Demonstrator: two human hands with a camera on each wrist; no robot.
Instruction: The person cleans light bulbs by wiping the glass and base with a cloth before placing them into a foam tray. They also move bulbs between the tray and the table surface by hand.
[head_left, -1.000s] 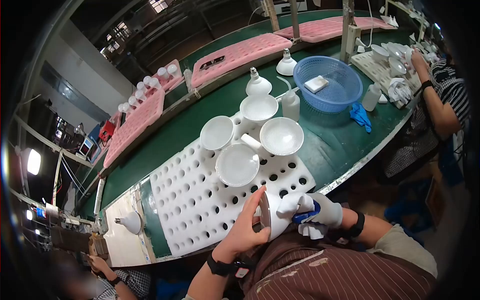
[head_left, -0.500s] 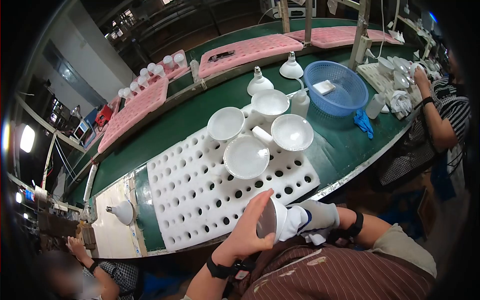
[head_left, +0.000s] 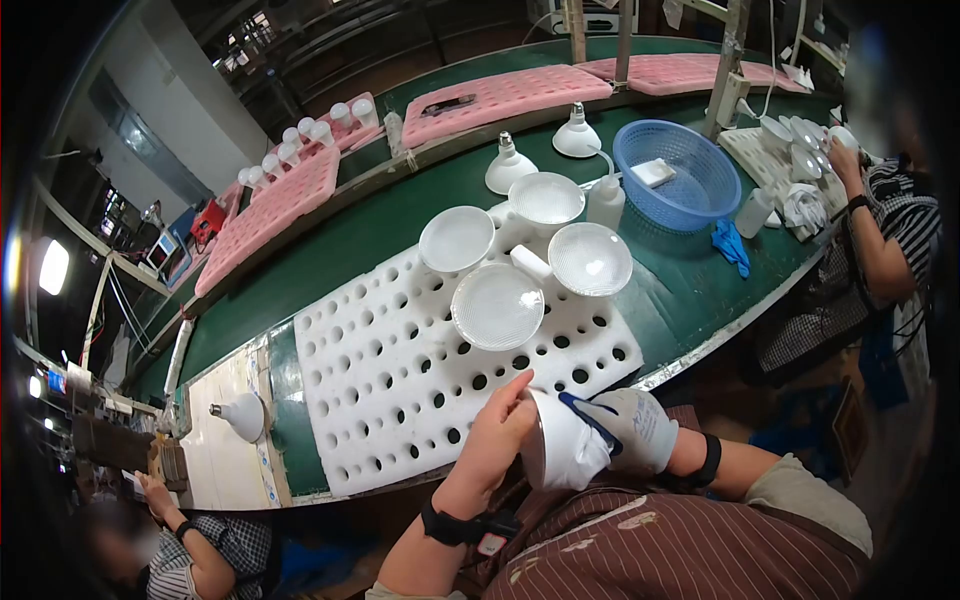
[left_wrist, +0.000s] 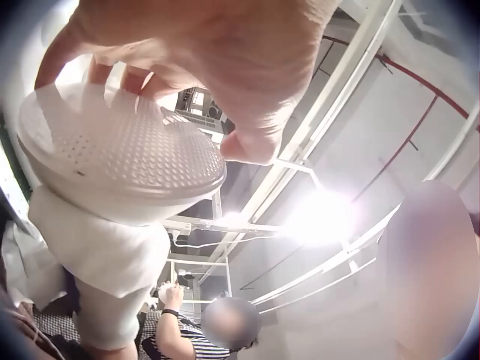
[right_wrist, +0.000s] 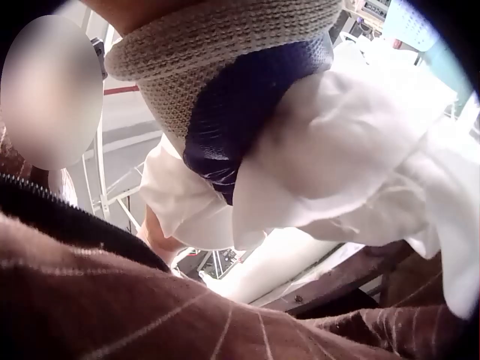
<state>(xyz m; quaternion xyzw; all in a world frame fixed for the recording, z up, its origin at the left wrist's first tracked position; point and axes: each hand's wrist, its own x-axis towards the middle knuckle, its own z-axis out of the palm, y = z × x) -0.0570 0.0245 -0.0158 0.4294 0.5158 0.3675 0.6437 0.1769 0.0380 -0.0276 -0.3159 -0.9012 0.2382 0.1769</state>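
Observation:
A white reflector lamp point(head_left: 545, 440) is held in front of the apron, its face towards the bare left hand point(head_left: 493, 440). In the left wrist view the left hand point(left_wrist: 202, 60) grips the rim of the textured lens point(left_wrist: 127, 142) between fingers and thumb. The right hand point(head_left: 635, 430), in a grey glove with a blue coating, holds a white cloth point(head_left: 580, 455) round the lamp's body. In the right wrist view the glove point(right_wrist: 232, 105) presses into the folded cloth point(right_wrist: 330, 150); its fingertips are hidden.
Several lamps point(head_left: 497, 307) stand face up on a white foam board point(head_left: 370, 400) full of holes. Behind are two upright lamps point(head_left: 510, 165), a bottle point(head_left: 606, 203) and a blue basket point(head_left: 678, 205). Another lamp point(head_left: 240, 416) lies at left. People sit at both sides.
The right hand has turned round the lamp, so the glove's back shows now, and the cloth has shifted with it. The left hand's fingers have drawn in at the rim. The head view has shifted slightly.

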